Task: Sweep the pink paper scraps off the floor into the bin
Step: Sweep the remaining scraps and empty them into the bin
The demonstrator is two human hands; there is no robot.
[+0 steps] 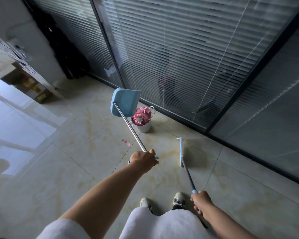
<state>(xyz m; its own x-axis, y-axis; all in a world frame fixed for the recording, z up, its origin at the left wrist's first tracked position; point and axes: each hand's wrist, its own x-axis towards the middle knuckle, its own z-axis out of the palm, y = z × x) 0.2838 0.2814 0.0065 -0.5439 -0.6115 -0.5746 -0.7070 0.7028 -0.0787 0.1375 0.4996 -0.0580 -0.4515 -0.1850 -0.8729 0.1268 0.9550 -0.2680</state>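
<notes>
Nearest, the right hand [201, 200] is curled round the blue grip at the end of the broom [186, 171]; the dark shaft runs forward from it to the flat blue head, which rests on the floor [76, 152] ahead of that hand. Two shoes [179, 199] stand just left of it. Further out, the left hand [142, 159] clenches the metal handle of the dustpan [124, 104], which rises ahead of the knuckles (the blue pan is tilted up in the air). Just left of that handle, beyond the left hand, a few pink scraps [126, 142] lie on the tiles. Past them, right of the raised pan, the white bin [144, 127] stands heaped with pink paper [141, 114]. Behind it runs a glass wall with blinds [179, 49].
</notes>
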